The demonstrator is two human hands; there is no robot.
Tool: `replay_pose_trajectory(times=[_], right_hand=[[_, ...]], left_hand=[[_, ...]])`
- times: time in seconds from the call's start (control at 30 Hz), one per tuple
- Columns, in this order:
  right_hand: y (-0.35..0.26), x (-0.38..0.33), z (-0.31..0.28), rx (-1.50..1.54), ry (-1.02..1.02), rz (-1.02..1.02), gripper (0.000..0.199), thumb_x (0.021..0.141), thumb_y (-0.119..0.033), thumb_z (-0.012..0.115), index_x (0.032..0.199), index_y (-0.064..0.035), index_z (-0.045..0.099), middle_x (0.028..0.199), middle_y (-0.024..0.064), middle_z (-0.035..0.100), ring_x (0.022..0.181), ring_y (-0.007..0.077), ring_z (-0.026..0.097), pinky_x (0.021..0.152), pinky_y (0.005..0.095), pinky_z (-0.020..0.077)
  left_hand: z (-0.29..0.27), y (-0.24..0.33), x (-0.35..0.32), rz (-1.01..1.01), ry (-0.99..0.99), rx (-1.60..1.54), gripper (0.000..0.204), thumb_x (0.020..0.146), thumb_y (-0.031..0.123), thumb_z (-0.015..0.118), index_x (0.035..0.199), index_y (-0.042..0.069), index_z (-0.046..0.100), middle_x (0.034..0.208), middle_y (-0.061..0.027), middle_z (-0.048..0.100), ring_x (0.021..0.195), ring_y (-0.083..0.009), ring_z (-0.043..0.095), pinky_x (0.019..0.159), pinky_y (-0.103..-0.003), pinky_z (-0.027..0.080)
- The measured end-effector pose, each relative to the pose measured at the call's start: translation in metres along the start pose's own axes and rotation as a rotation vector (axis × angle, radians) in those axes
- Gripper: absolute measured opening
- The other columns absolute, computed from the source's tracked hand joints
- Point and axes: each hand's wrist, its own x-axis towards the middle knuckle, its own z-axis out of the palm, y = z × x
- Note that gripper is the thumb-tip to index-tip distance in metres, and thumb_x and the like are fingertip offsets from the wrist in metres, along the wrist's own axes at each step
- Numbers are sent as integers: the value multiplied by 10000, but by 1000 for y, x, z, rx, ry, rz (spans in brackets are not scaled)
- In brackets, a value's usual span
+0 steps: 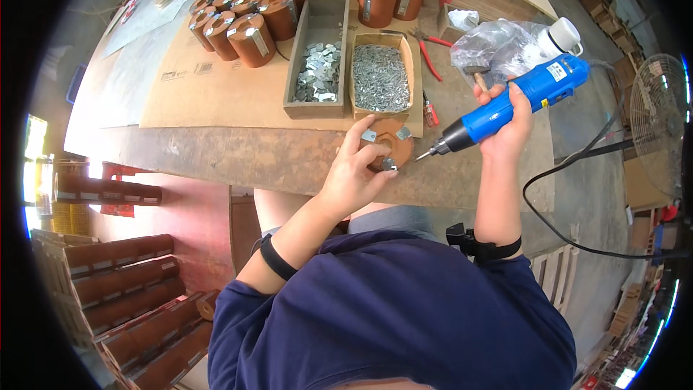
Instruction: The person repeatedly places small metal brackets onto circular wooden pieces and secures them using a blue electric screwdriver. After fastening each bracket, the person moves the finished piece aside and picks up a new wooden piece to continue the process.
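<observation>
My right hand [507, 130] is wrapped around a blue electric screwdriver [523, 97] with a black nose. Its thin bit points down and left, its tip just right of a reddish-brown cylinder [402, 150] at the bench's near edge. Small metal tabs [403, 132] sit on the cylinder's round top, around a central recess. Curled over the cylinder's left side, my left hand [346, 180] holds it, thumb and a finger close to the front tab [389, 165]. Part of the cylinder is hidden under these fingers.
Beyond the cylinder stand a grey tray [290, 94] of metal tabs and a cardboard box [410, 76] of screws. Red-handled pliers [431, 61], a small screwdriver [431, 113], a hammer [478, 72] and a plastic bag [498, 43] lie rightward. Several brown cylinders [251, 40] stand behind. A black cable [559, 224] hangs right.
</observation>
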Motion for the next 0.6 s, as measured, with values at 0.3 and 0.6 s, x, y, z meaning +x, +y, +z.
replay_pose_trajectory(times=[0.3, 0.6], right_hand=[[37, 15, -80, -379, 237, 202, 280, 733, -186, 627, 902, -15, 483, 670, 92, 549, 548, 201, 571, 505, 297, 473], [67, 9, -122, -516, 254, 343, 323, 733, -251, 625, 887, -14, 469, 663, 115, 551, 509, 211, 564, 465, 313, 462]], left_hand=[[-9, 2, 0, -42, 59, 12, 681, 595, 147, 749, 1185, 8, 439, 1304, -205, 294, 1179, -346, 367, 928, -385, 375], [-9, -4, -8, 29, 74, 332, 748, 538, 249, 778, 1149, -22, 442, 1152, -189, 457, 1006, -344, 487, 852, -389, 413]])
